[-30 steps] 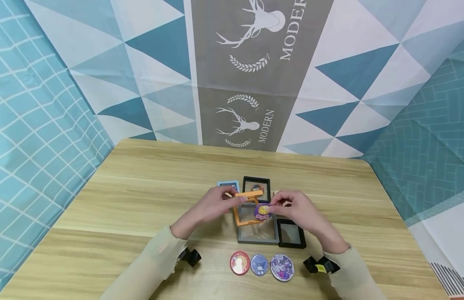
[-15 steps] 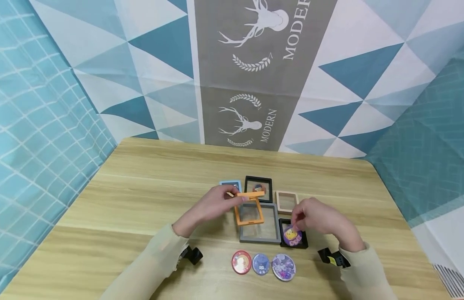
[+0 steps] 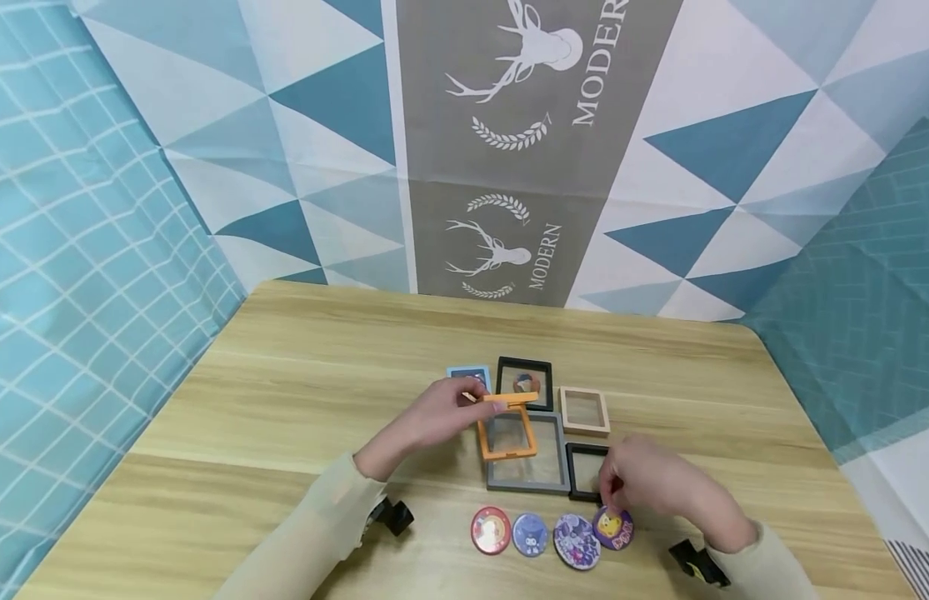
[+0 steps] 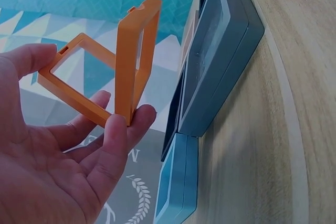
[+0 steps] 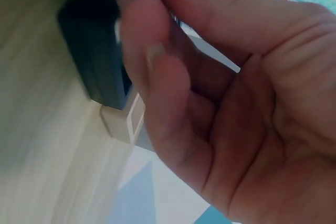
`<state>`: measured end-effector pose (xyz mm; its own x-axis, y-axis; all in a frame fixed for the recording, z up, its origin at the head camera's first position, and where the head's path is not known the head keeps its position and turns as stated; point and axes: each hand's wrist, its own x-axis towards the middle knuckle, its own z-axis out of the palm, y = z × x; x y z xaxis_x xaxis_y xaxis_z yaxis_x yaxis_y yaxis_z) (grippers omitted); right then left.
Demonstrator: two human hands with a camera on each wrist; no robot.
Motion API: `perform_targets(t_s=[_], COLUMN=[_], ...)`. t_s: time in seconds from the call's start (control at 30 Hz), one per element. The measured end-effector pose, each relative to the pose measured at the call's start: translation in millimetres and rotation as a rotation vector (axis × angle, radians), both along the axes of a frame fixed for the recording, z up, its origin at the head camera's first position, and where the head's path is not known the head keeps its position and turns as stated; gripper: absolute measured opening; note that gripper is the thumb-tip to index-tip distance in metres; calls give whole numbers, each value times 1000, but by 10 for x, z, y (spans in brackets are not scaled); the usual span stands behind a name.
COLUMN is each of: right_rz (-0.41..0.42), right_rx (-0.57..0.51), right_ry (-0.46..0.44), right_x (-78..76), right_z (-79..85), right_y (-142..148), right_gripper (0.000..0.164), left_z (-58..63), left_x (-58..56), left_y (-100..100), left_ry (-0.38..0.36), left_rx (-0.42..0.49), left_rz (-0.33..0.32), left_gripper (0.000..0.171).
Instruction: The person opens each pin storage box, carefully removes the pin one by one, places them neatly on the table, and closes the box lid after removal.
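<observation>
My left hand holds an orange hinged display frame by its edges, above the grey frame. The orange frame stands unfolded, its two halves at an angle with nothing between them. My right hand pinches a purple round badge with a yellow figure between thumb and fingers. That badge is low at the right end of a row of badges: a red one, a blue one and a larger purple-white one. In the right wrist view only its edge shows, at the top.
Behind the hands lie a light blue frame, a black frame with a round item inside, and a beige frame. A small black frame lies beside the right hand. All are on the wooden table.
My right hand has carried the purple badge away from the orange frame, past the small black frame, down to the row of badges. My left hand keeps holding the orange frame.
</observation>
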<state>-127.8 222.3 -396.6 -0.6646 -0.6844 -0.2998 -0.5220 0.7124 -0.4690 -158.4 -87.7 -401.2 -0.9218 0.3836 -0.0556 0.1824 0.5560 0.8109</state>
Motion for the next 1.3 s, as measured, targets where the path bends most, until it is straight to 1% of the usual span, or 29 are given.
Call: perform_targets(t_s=[0.07,0.27,0.47,0.6,0.73,0.9,1.0,1.17,1.3], right_rz=[2,1,2,6,-4,-20,-31,-36,-45], right_rx=[-5,-9,24,28,37,63,70,53,15], right_ry=[41,150,250,283,308,316,312,293,310], right_x=[42,114,173,209,230,238,239,239,232], right_z=[-11,-65,-95,-111,-129,-138,-146,-151,-101], right_y=[1,-5,16,37,42,19,25,30,14], right_gripper=[24,21,19,19,20,17,15,15,17], left_z=[7,41,62,82,102,77,56,10,10], left_x=[18,51,42,67,107,146,162,196,207], left_y=[-9,-36,-30,-26,-51,-124,-141,-157,-145], left_ry=[4,35,41,34,11,-13,-9,11,12], left_rx=[4,-44,-31,-50,-48,-24,-26,-35,3], left_rz=[-6,-15,-70,-95,-102,-111,-131,-162,-187], left_gripper=[45,45,44,46,49,47,45,41,37])
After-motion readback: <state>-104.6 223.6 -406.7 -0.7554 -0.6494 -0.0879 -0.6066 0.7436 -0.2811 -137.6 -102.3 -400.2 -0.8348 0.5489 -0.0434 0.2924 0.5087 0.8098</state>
